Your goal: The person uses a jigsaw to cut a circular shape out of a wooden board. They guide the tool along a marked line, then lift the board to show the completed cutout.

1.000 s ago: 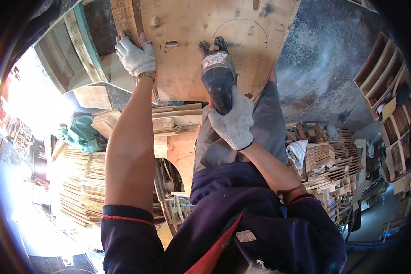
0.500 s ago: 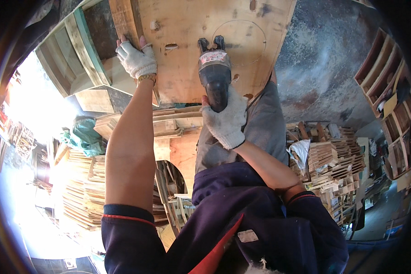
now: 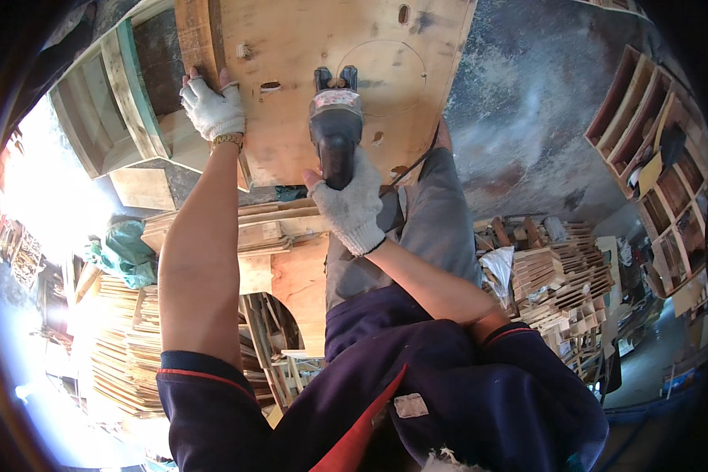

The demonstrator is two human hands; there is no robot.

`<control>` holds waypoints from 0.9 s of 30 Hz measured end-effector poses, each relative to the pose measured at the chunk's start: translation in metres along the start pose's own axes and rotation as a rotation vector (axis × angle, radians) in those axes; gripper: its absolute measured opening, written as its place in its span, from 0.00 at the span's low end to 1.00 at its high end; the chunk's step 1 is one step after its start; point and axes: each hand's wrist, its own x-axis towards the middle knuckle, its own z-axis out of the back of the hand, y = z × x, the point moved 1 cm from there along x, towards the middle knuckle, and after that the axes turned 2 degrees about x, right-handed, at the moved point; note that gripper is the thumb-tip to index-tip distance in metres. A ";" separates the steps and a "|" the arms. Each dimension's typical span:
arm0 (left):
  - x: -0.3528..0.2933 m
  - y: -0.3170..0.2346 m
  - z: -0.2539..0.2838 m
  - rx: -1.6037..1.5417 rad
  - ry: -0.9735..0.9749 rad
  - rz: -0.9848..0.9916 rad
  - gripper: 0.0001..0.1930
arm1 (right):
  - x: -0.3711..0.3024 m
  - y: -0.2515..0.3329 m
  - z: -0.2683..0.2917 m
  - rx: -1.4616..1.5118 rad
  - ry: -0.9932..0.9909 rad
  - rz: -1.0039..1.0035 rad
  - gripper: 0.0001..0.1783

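My right hand (image 3: 352, 206), in a white fingerless knit glove, is wrapped round the black body of a jigsaw (image 3: 337, 134). The tool's forked shoe rests on a plywood sheet (image 3: 291, 130), at the left side of a circle drawn on it. My left hand (image 3: 214, 108), gloved alike with bare fingertips, lies with fingers stretched across a thick wooden plank (image 3: 200, 39) and the sheet's left edge. A dark cord trails from near the jigsaw towards my right leg. The jigsaw's blade is hidden.
Curved wooden frames (image 3: 130, 86) stand at the left of the sheet. Stacked wood strips (image 3: 126, 338) and a green bag (image 3: 126, 252) lie lower left. More wood pieces (image 3: 562, 275) are piled lower right. A wooden rack (image 3: 645, 126) stands at the far right.
The whole scene has slid left and slightly down in view. Both hands keep their places on the jigsaw and the plank; the jigsaw shows no clear movement against the drawn circle.
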 end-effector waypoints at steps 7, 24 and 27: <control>0.001 0.002 -0.002 0.029 0.006 0.030 0.36 | 0.003 -0.014 0.001 0.081 0.050 -0.045 0.24; 0.003 0.002 -0.002 0.047 -0.011 0.035 0.36 | -0.070 0.005 0.051 -0.160 0.022 0.294 0.27; 0.002 0.002 -0.003 0.061 0.010 0.062 0.36 | -0.094 -0.008 0.086 -0.085 0.021 0.309 0.31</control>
